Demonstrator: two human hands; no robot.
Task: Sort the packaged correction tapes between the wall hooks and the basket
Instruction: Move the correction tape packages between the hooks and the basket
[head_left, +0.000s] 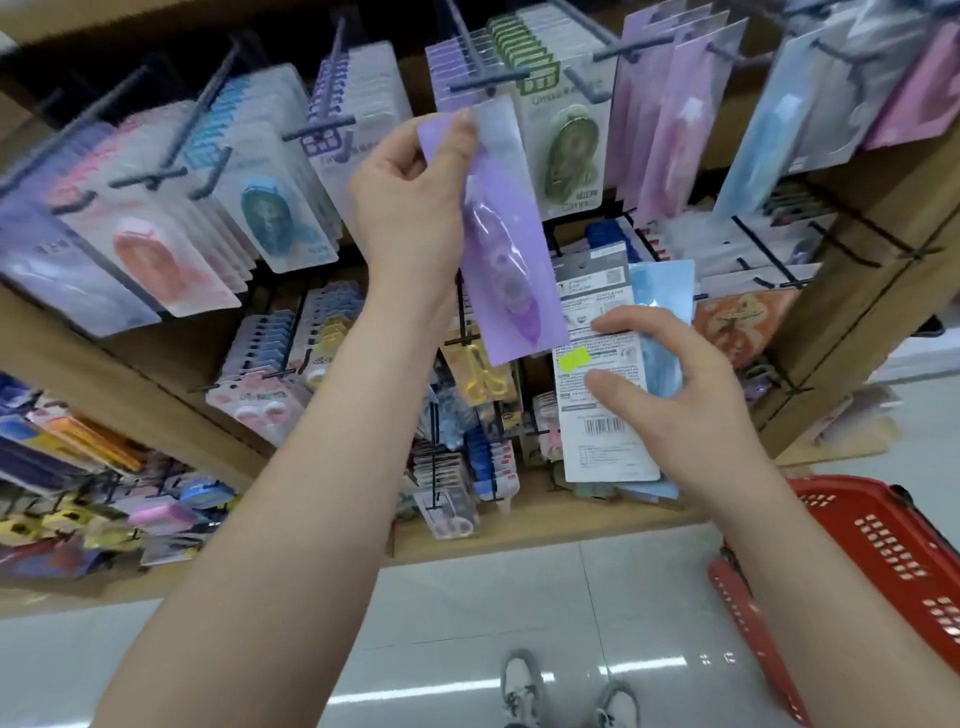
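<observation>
The left hand (410, 192) pinches the purple correction tape pack (498, 244) by its upper left edge, thumb on the face. The pack's long axis runs steeply down and slightly right. Its clear top tab sits just below the front tip of the wall hook (485, 80) that carries matching purple cards in the display's upper row. This hand is the nearer one, so the tab only has to rise onto that tip. The right hand (691, 395) grips a stack of packs (602, 415), backs outward. The red basket (883, 561) stands on the floor, lower right.
</observation>
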